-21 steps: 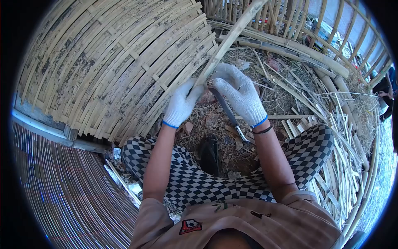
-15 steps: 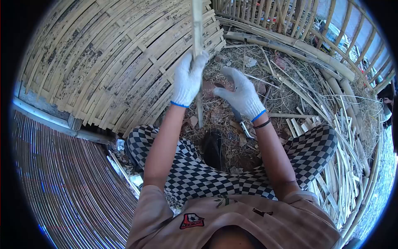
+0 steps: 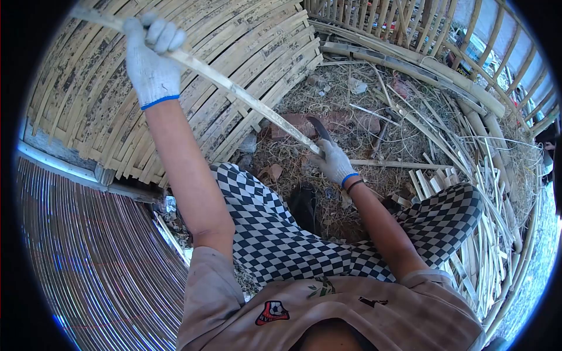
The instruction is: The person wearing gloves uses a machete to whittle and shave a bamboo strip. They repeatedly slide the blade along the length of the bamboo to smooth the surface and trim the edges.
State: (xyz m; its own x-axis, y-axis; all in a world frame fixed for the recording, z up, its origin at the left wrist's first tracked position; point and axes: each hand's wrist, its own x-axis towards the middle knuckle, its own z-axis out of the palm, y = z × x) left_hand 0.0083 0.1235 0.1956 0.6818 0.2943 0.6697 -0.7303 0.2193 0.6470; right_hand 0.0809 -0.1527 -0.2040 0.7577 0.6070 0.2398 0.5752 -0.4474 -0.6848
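My left hand (image 3: 153,65), in a white knitted glove with a blue cuff, is raised at the upper left with its fingers closed around a long bamboo strip (image 3: 246,99). The strip slants down across the view to my right hand (image 3: 335,164), gloved the same way. That hand is closed on a knife (image 3: 319,129) whose dark, curved blade points up and away from the fist; the handle is hidden by the fingers. The strip's lower end meets the right hand's fingers beside the blade. Behind the blade, a reddish brick (image 3: 357,121) lies on the ground.
A woven bamboo panel (image 3: 193,111) leans at the upper left. Split bamboo strips (image 3: 474,245) are piled on the right, near thick bamboo poles (image 3: 418,63). Shavings cover the ground. A bamboo fence (image 3: 374,17) stands at the back. My checkered trouser legs (image 3: 281,228) frame the work spot.
My left hand has moved up and left, swinging the strip from upright to a slant. My right hand, open before, has lowered and closed on the knife.
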